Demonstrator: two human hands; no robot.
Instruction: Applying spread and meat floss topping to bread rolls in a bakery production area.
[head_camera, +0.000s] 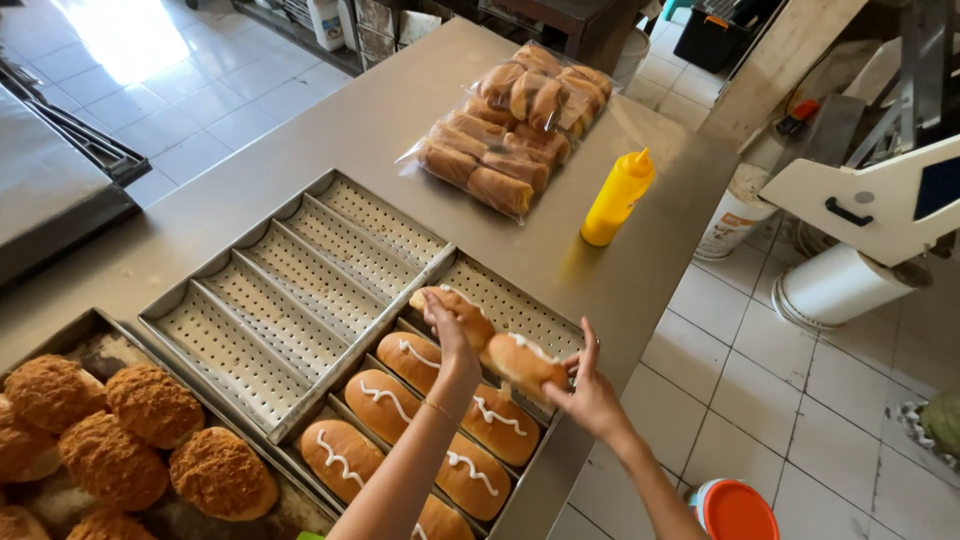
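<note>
My left hand (447, 332) grips one long bread roll (452, 306) topped with a white cream line, lifted over a perforated metal baking tray (497, 290). My right hand (590, 392) holds a second cream-topped roll (522, 364) just above the tray's near right side. Below my hands, several more rolls (380, 395) with white zigzag cream lie in the tray's channels.
An empty perforated tray (290, 290) lies to the left on the steel table (330, 130). Crumb-coated round buns (150, 405) fill a tray at bottom left. A clear bag of rolls (510, 125) and a yellow squeeze bottle (617, 198) stand further back. The table edge runs along the right, tiled floor beyond.
</note>
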